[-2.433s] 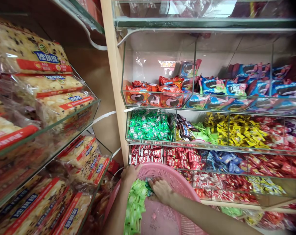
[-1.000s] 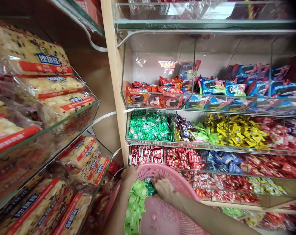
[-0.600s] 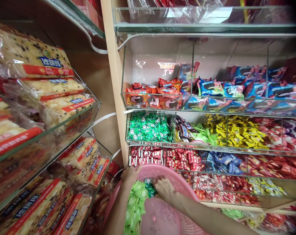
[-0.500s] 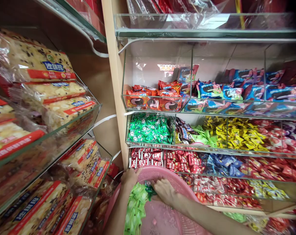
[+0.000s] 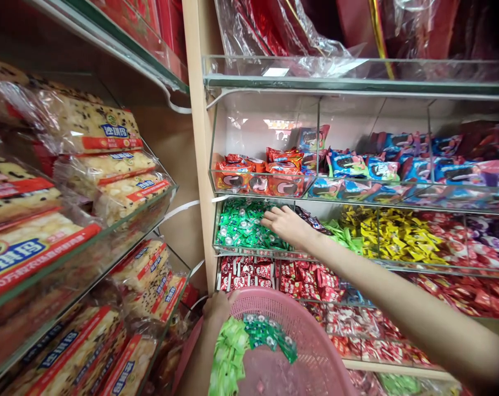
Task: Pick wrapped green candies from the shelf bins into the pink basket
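Observation:
My left hand (image 5: pixel 218 308) grips the rim of a pink plastic basket (image 5: pixel 315 335) at the bottom centre. Inside the basket lie light green packets (image 5: pixel 228 357) on the left and dark green packets (image 5: pixel 269 335) beside them. My right hand (image 5: pixel 281 223) is over the right part of a shelf bin of green wrapped candies (image 5: pixel 243 225), palm down with fingers bent toward them. Nothing can be made out between its fingers, and the fingertips are partly hidden.
Clear-fronted bins to the right hold yellow candies (image 5: pixel 401 231), red candies (image 5: pixel 472 291) and blue snack packs (image 5: pixel 348 164). Packaged pastries (image 5: pixel 109 124) fill the left shelves. A wooden upright (image 5: pixel 202 137) stands between the two shelf sections.
My right hand has risen from the basket to the green candy bin. Dark green packets now show spread in the basket. The view has shifted slightly; my left hand stays on the rim.

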